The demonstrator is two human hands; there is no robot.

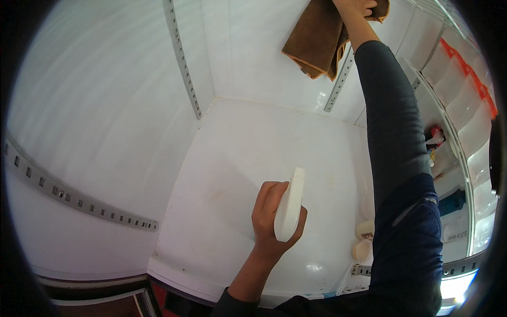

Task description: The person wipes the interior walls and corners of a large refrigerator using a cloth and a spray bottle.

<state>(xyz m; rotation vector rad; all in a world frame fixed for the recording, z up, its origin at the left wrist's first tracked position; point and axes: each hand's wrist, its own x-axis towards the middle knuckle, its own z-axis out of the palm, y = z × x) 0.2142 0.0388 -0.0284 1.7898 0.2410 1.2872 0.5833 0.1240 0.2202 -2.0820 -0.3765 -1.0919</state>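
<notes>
In my left hand [266,224] is a white trigger sprayer head [291,210], seen from above, its narrow nozzle end pointing towards the back wall. My fingers wrap around it, and hand and head hide any bottle below. My right arm stretches far up the view, and my right hand [356,7], partly cut off by the top edge, is on a folded brown cloth [317,37] with orange-stitched edges. The cloth lies against the white back wall [261,71] of a refrigerator-like cabinet and hangs over part of a slotted metal shelf rail [338,85].
Below the hands is the white cabinet floor [237,154]. Slotted rails [184,63] run along the walls. At right, behind my sleeve, wire-edged shelves [455,130] carry clear plastic bags or containers [471,107] with a red strip. Pale round containers [362,249] stand low at right.
</notes>
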